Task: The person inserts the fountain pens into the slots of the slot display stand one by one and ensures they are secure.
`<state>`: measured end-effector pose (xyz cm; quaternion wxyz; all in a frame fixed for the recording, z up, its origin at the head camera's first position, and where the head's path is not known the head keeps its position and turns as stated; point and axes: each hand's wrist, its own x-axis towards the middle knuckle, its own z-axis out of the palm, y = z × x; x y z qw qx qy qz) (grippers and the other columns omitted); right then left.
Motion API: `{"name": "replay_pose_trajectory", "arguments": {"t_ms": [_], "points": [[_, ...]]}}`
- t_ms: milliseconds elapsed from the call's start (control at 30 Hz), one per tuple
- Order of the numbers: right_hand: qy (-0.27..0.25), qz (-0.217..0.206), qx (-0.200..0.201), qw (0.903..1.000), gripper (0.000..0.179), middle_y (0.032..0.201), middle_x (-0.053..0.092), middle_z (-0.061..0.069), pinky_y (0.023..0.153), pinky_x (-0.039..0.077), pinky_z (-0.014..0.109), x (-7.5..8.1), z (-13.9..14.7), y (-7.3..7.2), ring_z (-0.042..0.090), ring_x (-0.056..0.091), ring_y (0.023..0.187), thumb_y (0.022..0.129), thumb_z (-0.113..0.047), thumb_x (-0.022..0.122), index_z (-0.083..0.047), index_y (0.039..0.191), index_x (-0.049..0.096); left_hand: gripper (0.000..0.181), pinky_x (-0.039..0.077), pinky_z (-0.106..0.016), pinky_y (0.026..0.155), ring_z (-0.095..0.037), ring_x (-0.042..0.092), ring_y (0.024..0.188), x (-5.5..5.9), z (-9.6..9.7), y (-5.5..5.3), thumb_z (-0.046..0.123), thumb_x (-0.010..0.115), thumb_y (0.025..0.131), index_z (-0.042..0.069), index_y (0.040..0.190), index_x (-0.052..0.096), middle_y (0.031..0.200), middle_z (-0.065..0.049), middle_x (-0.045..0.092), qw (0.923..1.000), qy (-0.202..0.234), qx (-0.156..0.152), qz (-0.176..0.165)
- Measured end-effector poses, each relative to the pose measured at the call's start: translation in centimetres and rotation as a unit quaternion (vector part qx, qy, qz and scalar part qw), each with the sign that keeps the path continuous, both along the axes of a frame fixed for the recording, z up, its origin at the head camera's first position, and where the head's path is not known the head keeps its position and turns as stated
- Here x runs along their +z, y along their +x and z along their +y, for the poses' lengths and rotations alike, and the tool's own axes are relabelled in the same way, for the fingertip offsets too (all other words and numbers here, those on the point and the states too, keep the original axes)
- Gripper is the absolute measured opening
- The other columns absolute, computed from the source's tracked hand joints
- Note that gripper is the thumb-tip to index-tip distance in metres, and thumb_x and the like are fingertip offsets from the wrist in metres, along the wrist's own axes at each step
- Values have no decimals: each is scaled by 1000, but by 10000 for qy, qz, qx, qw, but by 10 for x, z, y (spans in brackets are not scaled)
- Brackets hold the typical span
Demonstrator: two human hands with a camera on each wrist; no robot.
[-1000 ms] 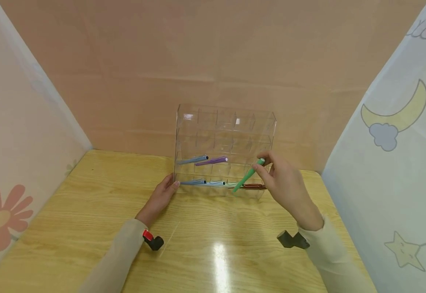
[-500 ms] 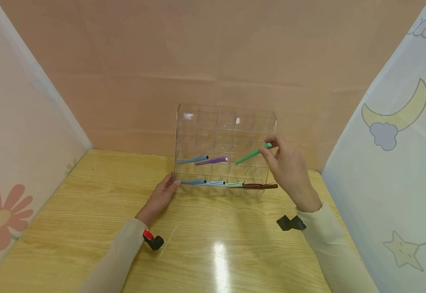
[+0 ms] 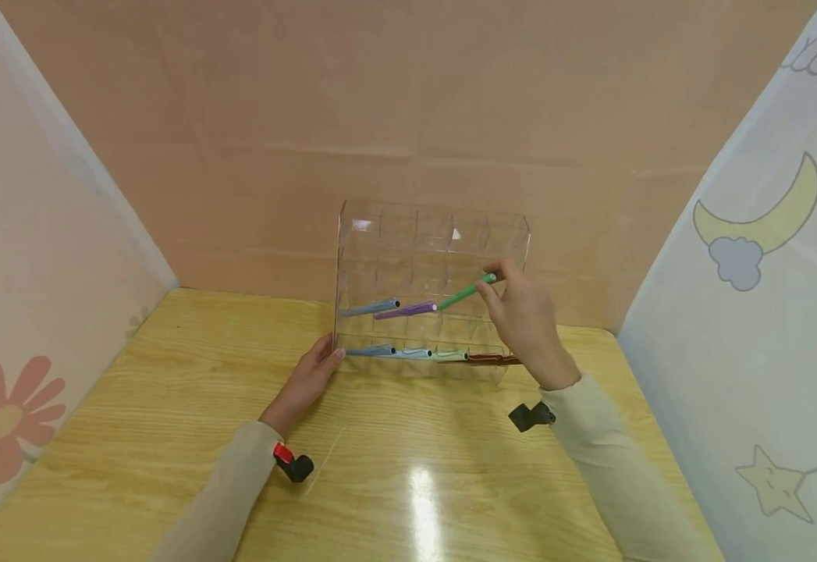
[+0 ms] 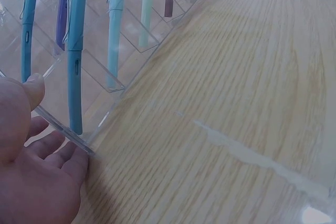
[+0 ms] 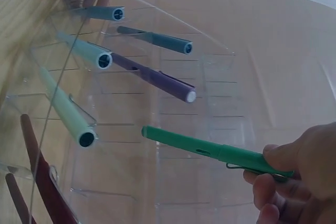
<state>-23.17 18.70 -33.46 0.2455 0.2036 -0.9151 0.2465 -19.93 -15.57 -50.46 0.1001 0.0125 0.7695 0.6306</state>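
Observation:
A clear acrylic pen rack with rows of compartments stands on the table. My left hand grips its lower left edge, thumb in front and fingers behind. My right hand pinches a green pen by its capped end. The pen slants, its free end pointing into the rack just right of a purple pen. Left of the purple one lies a blue pen in the same row. The bottom row holds another blue pen, a light blue pen, a pale green pen and dark red pens.
The wooden table spreads in front of the rack. An orange-brown backdrop hangs behind it. Pale printed panels stand at the left and right.
My right hand has lifted the green pen from in front of the bottom row, then brought it left to the second row from the bottom. The left hand has stayed on the rack.

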Motion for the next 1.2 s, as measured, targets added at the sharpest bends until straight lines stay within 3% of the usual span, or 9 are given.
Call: {"name": "replay_pose_trajectory", "arguments": {"t_ms": [200, 333, 400, 600, 867, 1200], "points": [[33, -128, 96, 9999, 29, 110, 77, 19, 39, 28, 20, -10, -9, -5, 5, 34, 40, 102, -15, 73, -1, 126, 62, 69, 20, -57, 135, -40, 18, 167, 0, 0, 0, 36, 43, 117, 7, 172, 13, 179, -19, 18, 10000, 19, 11, -20], [149, -291, 110, 9994, 29, 91, 76, 17, 39, 27, 21, -15, -12, -7, 4, 30, 38, 103, -16, 72, -2, 126, 61, 69, 20, -57, 135, -40, 19, 166, 3, 1, 1, 36, 43, 117, 6, 172, 14, 178, -20, 20, 10000, 3, 18, 10], [167, -365, 142, 9991, 29, 90, 75, 17, 39, 27, 21, -18, -13, -8, 3, 29, 37, 104, -16, 72, -2, 127, 62, 69, 20, -57, 135, -40, 20, 166, 3, 2, 1, 36, 43, 117, 6, 172, 14, 178, -21, 20, 10000, -9, 13, 39], [246, -343, 228, 9988, 30, 114, 78, 19, 40, 28, 20, -28, -16, -10, 4, 29, 40, 102, -16, 74, -2, 126, 63, 68, 19, -57, 135, -40, 18, 167, 3, 1, 1, 34, 43, 117, 6, 171, 15, 179, -20, 19, 10000, -11, 48, 43], [264, -443, 324, 9981, 28, 115, 79, 19, 39, 25, 19, -37, -17, -9, 7, 29, 40, 100, -15, 76, -3, 124, 67, 66, 18, -57, 136, -41, 16, 167, 2, 1, 2, 31, 42, 117, 4, 171, 14, 179, -21, 18, 10000, -55, 35, 73], [260, -825, 377, 9955, 21, 94, 79, 14, 38, 27, 20, -42, -18, -4, 9, 32, 40, 102, -15, 73, -6, 121, 69, 67, 19, -57, 135, -42, 17, 166, 1, 0, 2, 32, 42, 117, 3, 171, 14, 179, -22, 17, 10000, -45, 29, 76]]}}
